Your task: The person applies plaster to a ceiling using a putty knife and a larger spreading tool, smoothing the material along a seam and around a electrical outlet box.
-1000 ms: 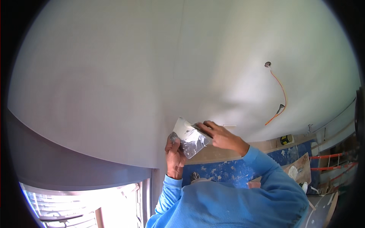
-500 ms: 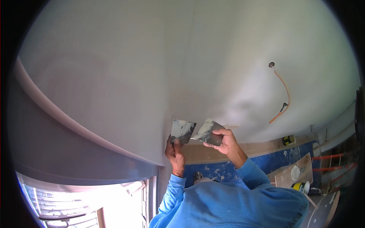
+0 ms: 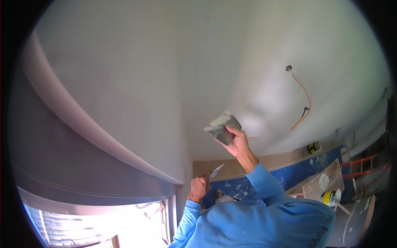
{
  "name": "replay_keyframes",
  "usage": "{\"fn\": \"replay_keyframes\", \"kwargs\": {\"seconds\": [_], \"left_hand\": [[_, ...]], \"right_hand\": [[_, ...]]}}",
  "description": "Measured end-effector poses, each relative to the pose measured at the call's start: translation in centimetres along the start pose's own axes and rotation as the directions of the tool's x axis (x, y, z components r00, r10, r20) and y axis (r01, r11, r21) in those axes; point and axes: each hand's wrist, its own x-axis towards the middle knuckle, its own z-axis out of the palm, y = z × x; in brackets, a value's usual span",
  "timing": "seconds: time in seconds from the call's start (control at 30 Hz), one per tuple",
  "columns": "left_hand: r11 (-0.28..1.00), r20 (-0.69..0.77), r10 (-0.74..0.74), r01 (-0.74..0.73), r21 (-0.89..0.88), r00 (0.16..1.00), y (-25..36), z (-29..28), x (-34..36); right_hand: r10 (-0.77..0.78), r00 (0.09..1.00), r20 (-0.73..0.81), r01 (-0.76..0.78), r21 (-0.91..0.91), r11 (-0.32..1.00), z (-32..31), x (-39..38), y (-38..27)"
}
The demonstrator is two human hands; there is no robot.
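Observation:
My right hand (image 3: 235, 144) is closed on a broad metal scraper (image 3: 220, 126) smeared with pale filler, held in front of the white wall (image 3: 144, 70). Lower and to the left, my left hand (image 3: 198, 189) grips a second putty-smeared scraper (image 3: 216, 170), turned so its blade shows as a narrow light shape. Both forearms are in blue sleeves, and the two blades are apart.
An orange cable (image 3: 308, 93) hangs from a hole (image 3: 288, 68). A bright window (image 3: 95, 223) sits lower left under a grey curved band (image 3: 74, 144). Blue floor covering (image 3: 279, 177), tubs (image 3: 331, 197), a board (image 3: 314, 182) and red ladder-like rails (image 3: 357, 173) lie lower right.
The two blades, close together earlier, have separated. My right hand has risen in view with its scraper; my left hand has dropped with its blade, now seen narrower.

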Motion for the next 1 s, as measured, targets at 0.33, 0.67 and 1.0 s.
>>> {"fn": "replay_keyframes", "kwargs": {"seconds": [0.33,0.67,1.0], "left_hand": [[0.992,-0.012,-0.104,0.103,-0.075,0.995,-1.8,-3.1,-4.8],[0.987,-0.043,-0.136,0.132,-0.096,0.99,-1.4,-5.0,-7.3],[0.99,0.029,-0.095,0.097,-0.102,0.995,-1.8,-4.6,-7.4]], "right_hand": [[-0.284,0.959,-0.007,0.284,-0.001,0.959,0.9,13.1,5.7],[-0.282,0.94,-0.194,0.298,0.056,0.953,-0.9,14.4,8.1],[-0.335,0.906,-0.258,0.346,-0.004,0.938,-1.3,17.4,8.1]]}}
